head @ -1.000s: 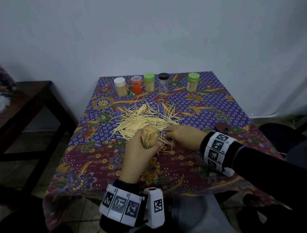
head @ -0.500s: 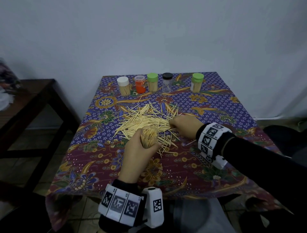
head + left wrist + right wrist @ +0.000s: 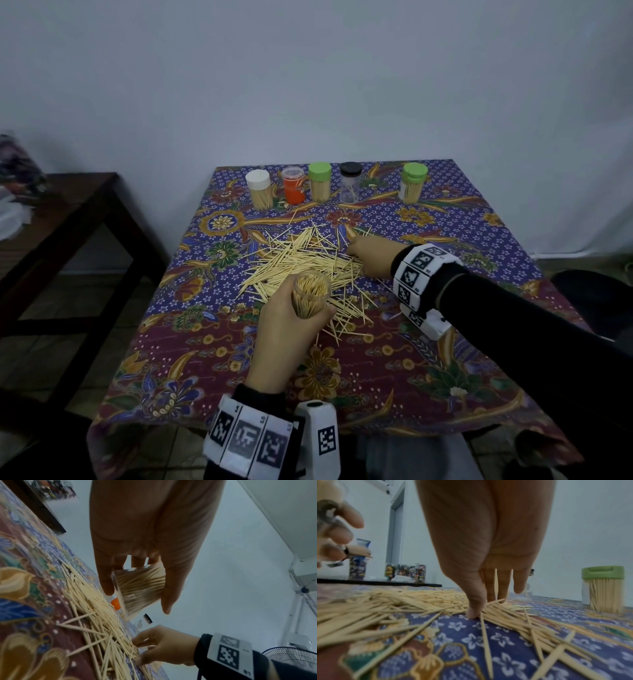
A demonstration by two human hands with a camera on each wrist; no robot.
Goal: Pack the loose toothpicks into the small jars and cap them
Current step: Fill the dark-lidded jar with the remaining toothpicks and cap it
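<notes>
My left hand point(image 3: 282, 320) grips an open clear jar point(image 3: 311, 291) packed with upright toothpicks, held a little above the near edge of the loose toothpick pile point(image 3: 301, 258). In the left wrist view the jar point(image 3: 140, 586) sits tilted between thumb and fingers. My right hand point(image 3: 368, 255) is down on the far right side of the pile, palm down. Its thumb point(image 3: 473, 613) and fingers pinch a few toothpicks against the cloth, one stick standing up between the fingers. From the left wrist the right hand point(image 3: 154, 646) shows curled fingers on the sticks.
Along the far edge stand several capped jars: white cap point(image 3: 259, 190), orange point(image 3: 293, 186), green cap point(image 3: 320, 181), black cap and nearly empty point(image 3: 350, 183), green cap point(image 3: 413, 183). A dark wooden table point(image 3: 68, 212) stands to the left. The patterned cloth point(image 3: 376, 370) hangs over the near edge.
My right hand has moved from beside the jar to the far right side of the pile. The left hand keeps the jar in about the same place.
</notes>
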